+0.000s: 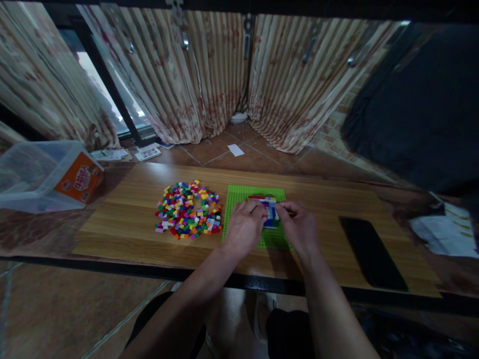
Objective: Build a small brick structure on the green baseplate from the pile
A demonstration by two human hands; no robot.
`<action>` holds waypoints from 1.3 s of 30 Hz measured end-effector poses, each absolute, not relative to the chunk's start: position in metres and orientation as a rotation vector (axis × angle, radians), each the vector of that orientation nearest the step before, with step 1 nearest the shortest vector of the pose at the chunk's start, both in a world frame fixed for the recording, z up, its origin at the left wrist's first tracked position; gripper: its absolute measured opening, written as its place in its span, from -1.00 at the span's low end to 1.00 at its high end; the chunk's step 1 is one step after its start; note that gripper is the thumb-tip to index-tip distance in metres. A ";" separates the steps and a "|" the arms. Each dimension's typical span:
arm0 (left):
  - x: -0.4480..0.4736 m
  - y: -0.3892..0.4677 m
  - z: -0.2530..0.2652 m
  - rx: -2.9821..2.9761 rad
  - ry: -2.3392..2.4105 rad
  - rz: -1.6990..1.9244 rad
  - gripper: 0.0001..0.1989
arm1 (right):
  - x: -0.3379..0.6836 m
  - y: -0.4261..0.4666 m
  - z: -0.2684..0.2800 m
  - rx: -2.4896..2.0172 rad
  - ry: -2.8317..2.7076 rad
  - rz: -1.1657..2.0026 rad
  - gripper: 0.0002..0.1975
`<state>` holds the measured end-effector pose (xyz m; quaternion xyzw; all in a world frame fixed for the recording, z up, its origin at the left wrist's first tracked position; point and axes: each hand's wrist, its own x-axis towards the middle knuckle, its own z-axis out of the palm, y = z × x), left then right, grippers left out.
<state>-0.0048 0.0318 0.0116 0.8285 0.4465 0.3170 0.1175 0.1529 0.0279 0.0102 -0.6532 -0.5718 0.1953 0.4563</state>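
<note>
Between both hands, on the green baseplate (pixel 235 192): a low brick build (pixel 271 221), right of the middle of the tabletop (pixel 123 214) and about midway between far and near edges. Pressed down flat there by the look of it, with red and yellow along the far side, then white, pale blue and blue, and some green at the near right corner. Partly hidden by fingers, so full outline and height impossible to tell.

Over the build's left side, the left hand (pixel 245 222), fingers bent and close together; cannot tell whether gripping or just steadying. At the build's right side, the right hand (pixel 299 224), thumb and forefinger brought together in a pinch; any piece between them too small to make out.

Done so far, as a judgement: one compact patch of joined bricks, with green studs showing around it. Not yet used: a large heap of loose bricks (pixel 185 215) in many colours, spread in a rough ring just beyond the baseplate's left edge. Probably still early going, given so many loose pieces.

Past the tabletop's left edge, a see-through plastic box (pixel 37 174) with an orange label (pixel 79 178); contents, if any, not readable through the cloudy walls. Toward the tabletop's right edge, near the near edge, a black phone-like slab (pixel 372 253), well apart from the baseplate.
</note>
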 end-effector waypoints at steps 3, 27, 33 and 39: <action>-0.002 0.032 0.011 2.494 1.341 0.884 -0.86 | 0.152 0.028 0.012 -1.621 -1.404 0.497 -0.76; 0.003 0.034 0.009 2.659 1.392 0.872 -0.81 | 0.149 0.026 0.004 -1.590 -1.487 0.582 -0.87; 0.003 0.036 0.003 2.458 1.324 0.965 -0.85 | 0.147 0.026 0.007 -1.617 -1.492 0.547 -0.88; 0.003 0.034 -0.002 2.359 1.290 1.047 -0.84 | 0.146 0.025 0.005 -1.636 -1.500 0.548 -0.86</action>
